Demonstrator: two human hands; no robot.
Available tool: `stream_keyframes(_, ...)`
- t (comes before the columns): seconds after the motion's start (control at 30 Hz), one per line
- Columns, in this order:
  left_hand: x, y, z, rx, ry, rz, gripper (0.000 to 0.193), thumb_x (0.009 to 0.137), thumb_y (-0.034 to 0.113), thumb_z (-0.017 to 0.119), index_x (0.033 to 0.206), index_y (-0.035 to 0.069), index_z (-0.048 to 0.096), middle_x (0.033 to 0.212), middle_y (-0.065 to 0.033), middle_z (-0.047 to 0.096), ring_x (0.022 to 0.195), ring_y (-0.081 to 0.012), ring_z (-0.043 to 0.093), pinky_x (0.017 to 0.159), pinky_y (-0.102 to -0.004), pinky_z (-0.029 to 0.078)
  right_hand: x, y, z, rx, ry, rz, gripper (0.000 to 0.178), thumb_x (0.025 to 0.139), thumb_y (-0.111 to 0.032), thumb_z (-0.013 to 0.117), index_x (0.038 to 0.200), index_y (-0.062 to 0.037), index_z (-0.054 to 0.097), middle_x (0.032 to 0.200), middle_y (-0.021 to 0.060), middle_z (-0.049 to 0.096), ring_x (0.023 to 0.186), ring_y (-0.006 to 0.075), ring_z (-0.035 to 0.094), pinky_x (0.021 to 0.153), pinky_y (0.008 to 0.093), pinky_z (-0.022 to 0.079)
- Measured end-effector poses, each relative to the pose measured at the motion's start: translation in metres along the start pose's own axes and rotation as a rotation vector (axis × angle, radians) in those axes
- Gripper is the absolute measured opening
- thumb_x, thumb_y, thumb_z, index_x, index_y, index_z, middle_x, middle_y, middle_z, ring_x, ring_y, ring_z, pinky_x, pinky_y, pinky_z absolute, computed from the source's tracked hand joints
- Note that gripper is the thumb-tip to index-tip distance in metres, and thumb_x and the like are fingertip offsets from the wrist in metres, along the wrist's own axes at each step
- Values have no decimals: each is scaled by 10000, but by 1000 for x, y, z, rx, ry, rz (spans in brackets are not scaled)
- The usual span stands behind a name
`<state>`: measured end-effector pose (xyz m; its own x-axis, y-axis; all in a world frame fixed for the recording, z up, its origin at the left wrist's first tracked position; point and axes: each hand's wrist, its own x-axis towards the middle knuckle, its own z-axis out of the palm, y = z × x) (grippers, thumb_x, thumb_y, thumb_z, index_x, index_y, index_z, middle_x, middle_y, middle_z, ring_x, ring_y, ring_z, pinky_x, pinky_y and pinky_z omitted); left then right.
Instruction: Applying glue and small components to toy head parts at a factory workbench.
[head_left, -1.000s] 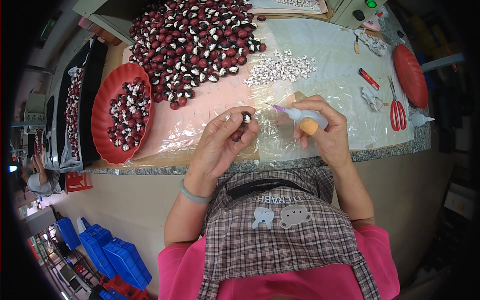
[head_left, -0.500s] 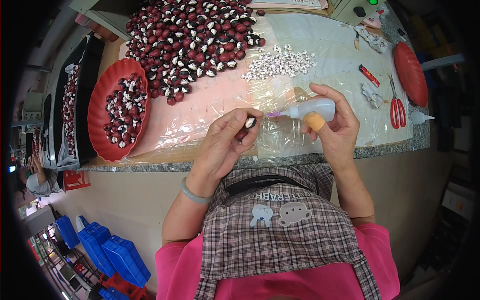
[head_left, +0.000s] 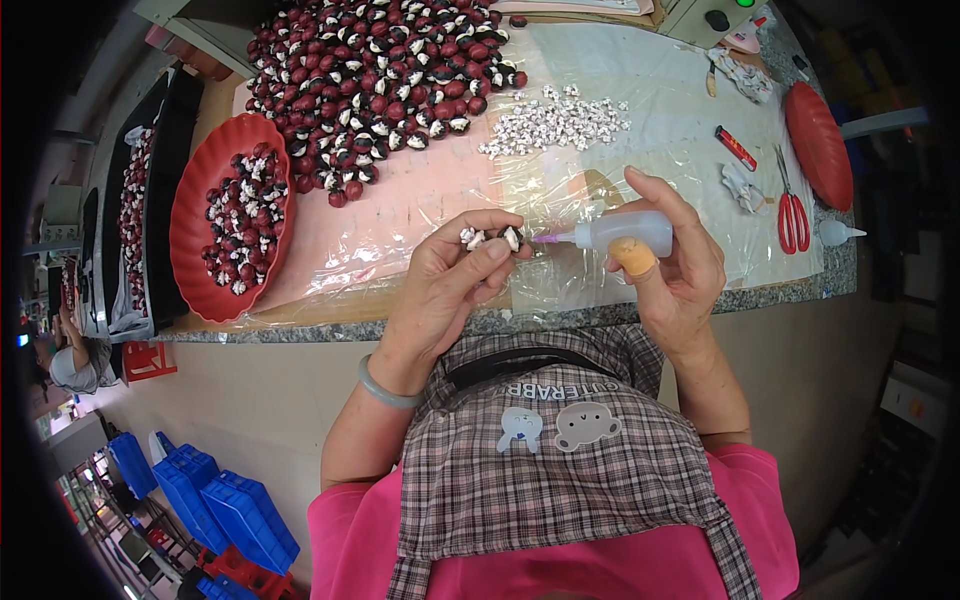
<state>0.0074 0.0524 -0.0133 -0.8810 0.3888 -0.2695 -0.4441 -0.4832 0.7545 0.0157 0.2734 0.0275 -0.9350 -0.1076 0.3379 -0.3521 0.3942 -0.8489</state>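
Observation:
My left hand is closed on a small black-and-white ball, held between the fingertips over the table's near edge. A small white piece shows between the same hand's fingers and thumb. My right hand, with an orange cover on the thumb, grips a translucent squeeze bottle lying sideways. The bottle's thin purple tip points left and ends close beside the ball; whether they touch is too small to tell. Beyond my hands lies a scatter of small white pieces.
A large heap of dark red, black and white balls covers the far left. A red scalloped dish holds finished-looking balls; another red dish stands right. Red-handled scissors, a red tube and a small bottle lie right.
My left hand has turned, bringing the white piece into sight and shifting the ball slightly to the right. The bottle in my right hand has dipped a little, its tip still by the ball.

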Motion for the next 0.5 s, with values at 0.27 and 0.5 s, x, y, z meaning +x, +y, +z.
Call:
stream_keyframes(0.27, 0, 0, -1, 49, 5, -12, 276, 915, 81, 581, 1170, -19, 547, 948, -138, 624, 628, -51, 400, 524, -166, 309, 1, -4, 4, -6, 18, -10, 438, 835, -109, 661, 1237, 13, 539, 924, 132, 651, 728, 168, 627, 625, 253, 488)
stream_keyframes(0.5, -2, 1, 2, 100, 49, -12, 297, 900, 72, 607, 1176, -18, 542, 922, -114, 623, 624, -47, 395, 518, -162, 298, 4, -6, 6, -86, 32, -101, 445, 775, -93, 715, 1181, 18, 572, 999, 163, 657, 800, 243, 666, 692, 309, 521)
